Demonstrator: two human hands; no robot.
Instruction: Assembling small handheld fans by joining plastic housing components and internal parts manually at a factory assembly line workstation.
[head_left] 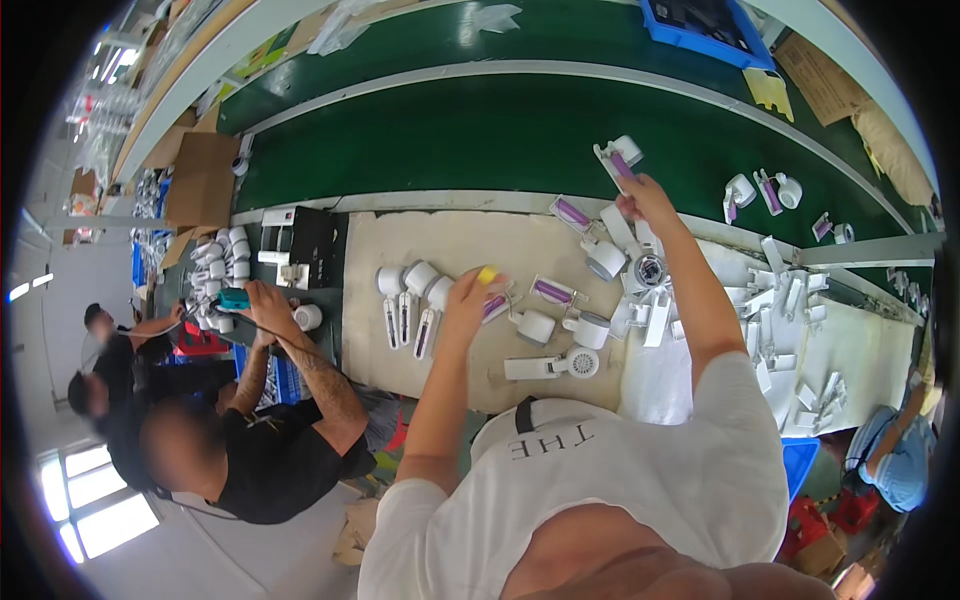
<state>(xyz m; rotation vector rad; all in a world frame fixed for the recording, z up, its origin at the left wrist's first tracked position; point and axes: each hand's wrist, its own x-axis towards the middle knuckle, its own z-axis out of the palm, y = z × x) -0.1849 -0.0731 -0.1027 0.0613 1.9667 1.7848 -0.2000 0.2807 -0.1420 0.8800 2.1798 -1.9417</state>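
My left hand [466, 305] is over the pale work mat [400, 235], its fingers closed on a small yellow object [488, 275] blurred by motion. Stretched out to the far right, my right hand [648, 200] grips a white fan body with a purple cylindrical cell [622, 165] in its open handle, over the green belt [450, 130]. Near my left hand lie several finished-looking white fan bodies [422, 275] in a row. Between my hands are open bodies with purple cells [553, 291]. A fan with a round grille [583, 362] lies at the mat's front.
White plastic parts [765, 300] are heaped on the right. Fan bodies with purple cells [770, 190] sit on the belt's right side. A black box [312, 245] stands left. There, a co-worker holds a teal tool [233, 299] beside piled white heads [215, 262]. A blue bin [705, 30] is above.
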